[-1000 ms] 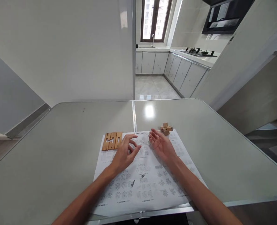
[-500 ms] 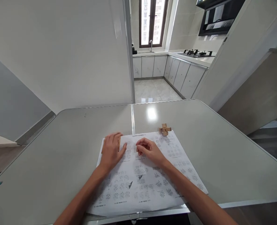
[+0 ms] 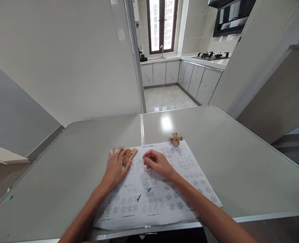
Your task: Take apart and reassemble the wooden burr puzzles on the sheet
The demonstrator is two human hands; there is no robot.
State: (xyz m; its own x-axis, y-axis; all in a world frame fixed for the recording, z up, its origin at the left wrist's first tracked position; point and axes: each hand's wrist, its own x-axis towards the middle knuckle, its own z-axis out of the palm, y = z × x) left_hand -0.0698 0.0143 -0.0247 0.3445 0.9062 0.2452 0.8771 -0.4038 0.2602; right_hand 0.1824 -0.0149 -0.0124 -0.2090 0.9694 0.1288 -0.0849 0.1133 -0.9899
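My left hand (image 3: 116,167) lies flat with fingers spread on the flat wooden puzzle pieces (image 3: 129,155) at the upper left of a printed paper sheet (image 3: 154,192). The pieces are partly hidden under my fingers and one sticks out slanted to the right. My right hand (image 3: 156,162) rests on the sheet just to the right, fingers curled in loosely, nothing visible in them. A small assembled wooden cross puzzle (image 3: 175,139) stands at the sheet's far right corner, apart from both hands.
The grey folding table (image 3: 63,175) has a metal seam (image 3: 141,130) down its middle and a metal front edge. A white wall panel stands behind it on the left. A kitchen with cabinets (image 3: 190,79) opens beyond on the right.
My left hand moved left onto the flat wooden pieces and shifted them; one now lies slanted. My right hand curled and moved left, away from the cross puzzle. The camera view drifted.
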